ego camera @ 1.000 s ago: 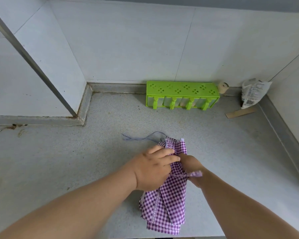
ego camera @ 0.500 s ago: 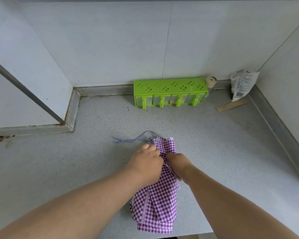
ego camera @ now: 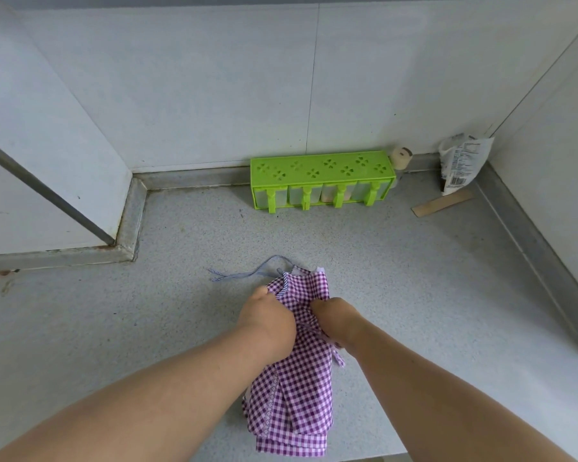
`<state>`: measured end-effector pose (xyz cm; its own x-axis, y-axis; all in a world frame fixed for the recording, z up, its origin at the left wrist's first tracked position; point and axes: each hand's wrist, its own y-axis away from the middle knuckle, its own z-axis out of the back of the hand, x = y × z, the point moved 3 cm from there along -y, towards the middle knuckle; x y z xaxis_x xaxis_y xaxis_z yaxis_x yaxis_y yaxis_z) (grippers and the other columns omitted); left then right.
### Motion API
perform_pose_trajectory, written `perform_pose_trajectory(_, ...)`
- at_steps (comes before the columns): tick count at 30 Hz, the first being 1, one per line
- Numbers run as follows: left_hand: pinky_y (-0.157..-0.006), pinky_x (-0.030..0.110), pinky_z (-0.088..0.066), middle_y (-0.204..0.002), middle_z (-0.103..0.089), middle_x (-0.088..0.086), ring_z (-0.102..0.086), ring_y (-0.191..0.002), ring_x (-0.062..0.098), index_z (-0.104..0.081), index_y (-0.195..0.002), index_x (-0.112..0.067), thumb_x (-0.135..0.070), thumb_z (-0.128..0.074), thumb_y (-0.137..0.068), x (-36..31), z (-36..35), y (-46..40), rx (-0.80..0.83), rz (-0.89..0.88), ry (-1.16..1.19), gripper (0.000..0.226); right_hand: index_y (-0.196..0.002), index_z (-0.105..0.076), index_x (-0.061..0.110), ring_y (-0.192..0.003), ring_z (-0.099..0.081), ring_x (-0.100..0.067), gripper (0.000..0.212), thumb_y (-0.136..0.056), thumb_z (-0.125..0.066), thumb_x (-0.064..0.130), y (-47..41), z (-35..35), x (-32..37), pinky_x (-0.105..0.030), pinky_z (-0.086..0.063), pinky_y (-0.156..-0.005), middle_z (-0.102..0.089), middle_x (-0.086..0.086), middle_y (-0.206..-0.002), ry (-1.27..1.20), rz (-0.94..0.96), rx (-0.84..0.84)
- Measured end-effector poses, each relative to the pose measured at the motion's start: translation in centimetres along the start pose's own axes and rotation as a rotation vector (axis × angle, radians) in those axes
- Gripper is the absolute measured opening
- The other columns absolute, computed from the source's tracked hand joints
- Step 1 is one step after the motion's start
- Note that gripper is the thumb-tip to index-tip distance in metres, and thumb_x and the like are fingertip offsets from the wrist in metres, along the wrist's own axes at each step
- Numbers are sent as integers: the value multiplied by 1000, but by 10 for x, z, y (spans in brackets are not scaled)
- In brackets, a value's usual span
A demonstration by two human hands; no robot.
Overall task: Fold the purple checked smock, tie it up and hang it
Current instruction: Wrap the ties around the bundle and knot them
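Fingers [ego camera: 264,293] of both hands bunched on smock [ego camera: 294,395] — countertop [ego camera: 114,328].

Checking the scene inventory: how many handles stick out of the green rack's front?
4. The green rack stands against the back wall; its handles run along the front: far left, left of middle, right of middle, far right. None look hidden.

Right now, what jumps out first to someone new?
Both hands, left hand and right hand, bunched on the folded purple checked smock at the counter's near edge, a thin blue tie string trailing away leftward. Behind, against the back wall, sits a bright green seasoning box rack.
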<state>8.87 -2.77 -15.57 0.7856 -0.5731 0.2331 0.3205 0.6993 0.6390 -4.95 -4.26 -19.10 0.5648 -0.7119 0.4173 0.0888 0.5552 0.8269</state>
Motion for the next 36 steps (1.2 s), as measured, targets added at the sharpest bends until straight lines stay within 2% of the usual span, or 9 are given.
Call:
perform_pose_trajectory(2, -110, 45, -31, -109, -66, 0, -52, -113, 24, -74, -106, -20, -24, -44, -96, 1, 8, 3, -150, -28, 29, 32, -124, -67, 1, -80, -59, -23, 45, -102, -45, 35, -5, -1, -4, -41, -55, -90, -67, -14, -101, 28, 59, -8)
perform_pose_trajectory(7, -108, 42, -42, -117, -59, 2, -52, -109, 22, -69, -116, -16, -25, -40, -104, -8, 14, 14, -309, -244, 262, 33, -135, -56, 4, -117, -64, -33, 32, -107, -44, 13, 3, -4, 5, -37, -52, -94, -66, -16, -131, 250, 110, 3)
perform_pose_trajectory(13, -101, 43, -51, -121, -59, 4, -57, -103, 22, -65, -124, -16, -17, -41, -102, -6, 6, 9, -176, -262, 230, 33, -129, -59, -1, -67, -57, -20, 42, -110, -37, 31, 5, 1, 7, -27, -46, -52, -63, -10, -91, 186, 47, 57)
perform_pose_trajectory(17, -89, 41, -58, -127, -56, 5, -63, -99, 23, -62, -128, -16, -14, -41, -104, -7, -1, 4, -110, -152, 289, 32, -141, -53, 1, -81, -66, -26, 54, -110, -34, 43, 16, 1, 14, -29, -55, -63, -69, -18, -120, 196, 17, 136)
perform_pose_trajectory(20, -91, 41, -58, -133, -55, 2, -63, -105, 24, -60, -135, -18, -14, -40, -106, -9, -2, -3, -111, -82, 401, 36, -135, -55, -2, -66, -59, -20, 55, -112, -29, 41, 17, 7, 14, -26, -49, -58, -63, -12, -85, 200, 13, 179)
perform_pose_trajectory(23, -95, 42, -56, -134, -54, 1, -60, -109, 23, -59, -135, -21, -22, -41, -108, -11, -5, -10, -110, -27, 459, 33, -110, -62, -3, -58, -60, -22, 47, -111, -31, 32, 5, 17, 0, -33, -56, -60, -62, -14, -73, 240, -34, 184)
perform_pose_trajectory(25, -100, 44, -53, -135, -51, 1, -56, -113, 23, -58, -135, -22, -31, -37, -111, -14, -9, -14, -75, 8, 469, 34, -102, -64, -2, -63, -63, -21, 34, -109, -39, 20, 2, 22, -8, -38, -62, -73, -68, -14, -81, 334, 39, 178)
perform_pose_trajectory(31, -116, 52, -37, -146, -41, 2, -40, -134, 26, -48, -150, -20, -56, -13, -108, -20, -6, -20, 71, 73, 529, 65, -120, -65, 12, -95, -66, -17, 26, -108, -43, 18, 3, 20, -12, -20, -45, -70, -68, 1, -100, 692, 311, 24)
perform_pose_trajectory(36, -113, 52, -38, -147, -41, 2, -41, -134, 27, -49, -149, -22, -64, -15, -106, -23, -4, -26, 80, 110, 465, 69, -122, -65, 15, -89, -63, -18, 22, -103, -54, 14, -4, 21, -15, -27, -49, -77, -66, 1, -98, 851, 292, -58)
